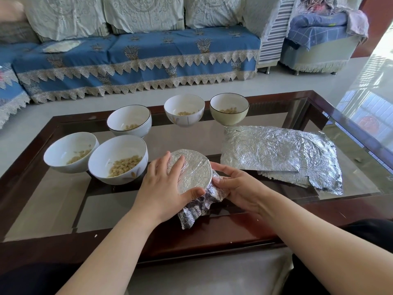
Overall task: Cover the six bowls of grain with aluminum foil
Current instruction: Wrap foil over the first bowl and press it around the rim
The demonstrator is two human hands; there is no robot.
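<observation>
A foil-covered bowl [194, 170] stands near the table's front edge, its foil pulled flat over the rim and crumpled down the sides. My left hand [163, 186] rests on its left side, fingers flat on the foil top and thumb along the near rim. My right hand [236, 184] presses the foil against the bowl's right side, fingers curled round it. Several uncovered white bowls hold grain: two at the left [70, 153] [118, 159], one behind them [129, 121], two at the back [184, 110] [229, 108]. A stack of crinkled foil sheets [282, 154] lies to the right.
The glass-topped table has a dark wooden frame [212, 237]. A sofa with a blue cover [138, 58] stands beyond it and an armchair [319, 41] at the back right. My knees show at the bottom corners.
</observation>
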